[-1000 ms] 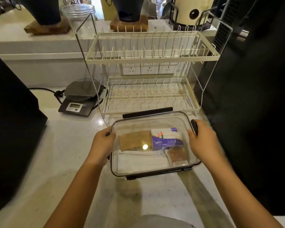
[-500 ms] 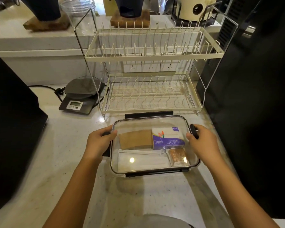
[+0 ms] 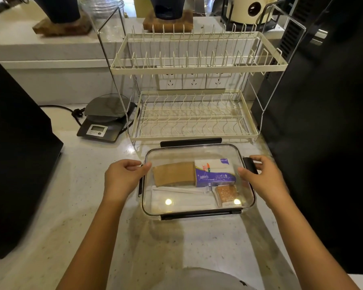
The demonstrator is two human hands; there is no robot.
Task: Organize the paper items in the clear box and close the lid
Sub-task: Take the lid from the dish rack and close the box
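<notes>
On the tabletop before the dish rack, the clear box sits lidded, papers inside. Left hand and right hand flank it, fingers loosely curled at the side latches; snapping these down seems next.

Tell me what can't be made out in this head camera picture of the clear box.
- Left black side latch: mostly hidden behind the left hand.
- Print on the purple-and-white tissue packet: too small to read.
- Small label on the orange snack packet: too small, beside a light glare.
- White folded paper items: pale under the clear plastic lid; their number is unclear.
- Dark pots at the back: cut off by the top edge.
</notes>
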